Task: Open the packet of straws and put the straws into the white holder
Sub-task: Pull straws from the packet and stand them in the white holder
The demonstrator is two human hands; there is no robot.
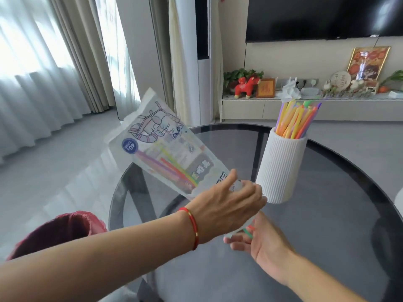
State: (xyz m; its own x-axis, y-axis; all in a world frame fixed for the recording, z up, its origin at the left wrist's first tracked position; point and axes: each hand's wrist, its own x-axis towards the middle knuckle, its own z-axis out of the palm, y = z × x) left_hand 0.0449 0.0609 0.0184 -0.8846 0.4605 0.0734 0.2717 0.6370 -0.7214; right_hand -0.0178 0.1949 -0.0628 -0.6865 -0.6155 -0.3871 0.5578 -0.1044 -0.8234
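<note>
Far left, low: a bin lined with a dark red bag [63,232], beside the round dark glass bench [327,214]. Next rightward: the packet of straws [161,147], clear plastic printed with a cartoon cat, held aloft and tilted, upper end toward the curtains, lower end sloping down to the hands; a few coloured straws visible inside. Left hand [226,205], red cord at the wrist, reaching across with thumb and fingers curled round the packet's lower end, gripping it. Just below and right: right hand [263,240], palm up under the packet's mouth, fingers [237,241] partly bent; ends of a green and a red straw [248,231] lying against them, though whether pinched or merely resting there cannot be told. Further right: white holder [281,164], ribbed, upright on the bench, close by the left knuckles, already filled with a spray of straws in the holder [296,120], yellow, orange, pink, purple and green.
</note>
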